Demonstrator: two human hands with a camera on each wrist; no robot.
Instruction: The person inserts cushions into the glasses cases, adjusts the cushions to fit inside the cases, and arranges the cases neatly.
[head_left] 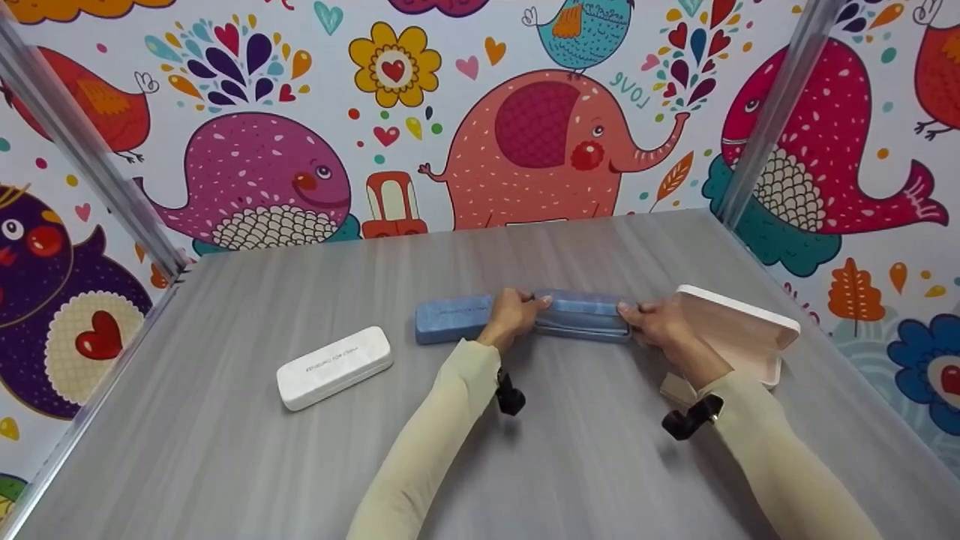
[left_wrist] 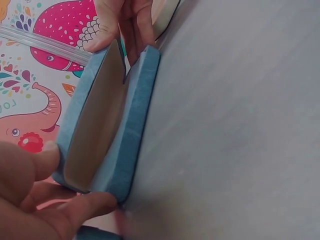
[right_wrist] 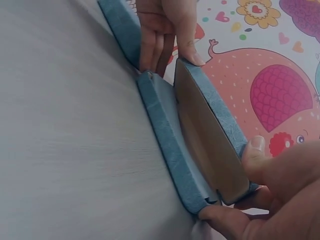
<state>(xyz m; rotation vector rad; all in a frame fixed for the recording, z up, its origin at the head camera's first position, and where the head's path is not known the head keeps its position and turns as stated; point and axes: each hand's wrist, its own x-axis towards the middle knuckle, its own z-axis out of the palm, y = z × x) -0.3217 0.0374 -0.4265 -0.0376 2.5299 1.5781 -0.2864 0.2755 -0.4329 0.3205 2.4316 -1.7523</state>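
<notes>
A blue glasses case (head_left: pixel 577 301), partly open with a tan lining, stands between my two hands near the middle of the table. My left hand (head_left: pixel 514 315) pinches its left end, thumb on the lid and fingers at the lower half. At the opposite end my right hand (head_left: pixel 664 324) grips the case the same way. In the left wrist view the gap of the case (left_wrist: pixel 95 145) faces the camera, and its inside looks bare. The right wrist view shows the lid (right_wrist: pixel 212 100) raised from the base (right_wrist: pixel 170 142).
Just left of my left hand lies a closed blue case (head_left: pixel 450 319). Farther left is a closed white case (head_left: pixel 335 367) with small lettering. An open white case (head_left: pixel 739 330) with a pinkish lining stands behind my right wrist, beside a small beige piece (head_left: pixel 677 388). A patterned wall backs the table.
</notes>
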